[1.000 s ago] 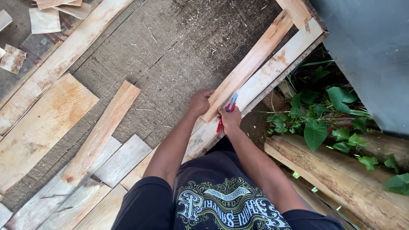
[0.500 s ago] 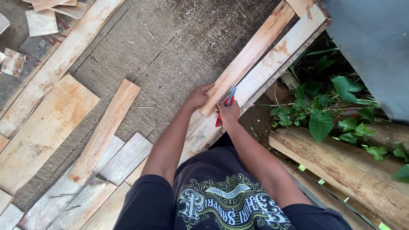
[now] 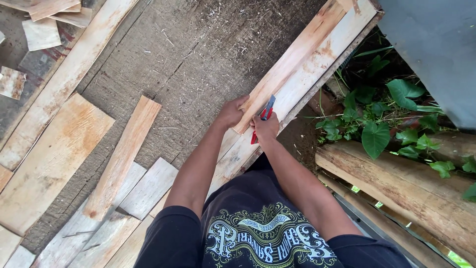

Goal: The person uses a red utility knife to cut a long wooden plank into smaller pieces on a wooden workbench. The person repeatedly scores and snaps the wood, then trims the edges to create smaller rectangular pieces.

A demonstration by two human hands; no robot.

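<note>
- Narrow plank [image 3: 292,64]: lies on top of a wider plank [image 3: 317,79]; its long axis runs diagonally, from your hands away toward the upper right; its near end sits at your fingertips
- Your left hand [image 3: 231,112]: closed down on the near end of the narrow plank, fingers curled over the edge, pinning it
- Your right hand [image 3: 266,127]: just beside the left, fisted around a red-handled utility knife [image 3: 263,116]; blade end points up-right along the plank
- Both hands equally close to the plank end
- Around: concrete floor [image 3: 188,54], loose boards [image 3: 124,154] to your left, green leaves [image 3: 377,134] and a log [image 3: 406,188] to your right
</note>
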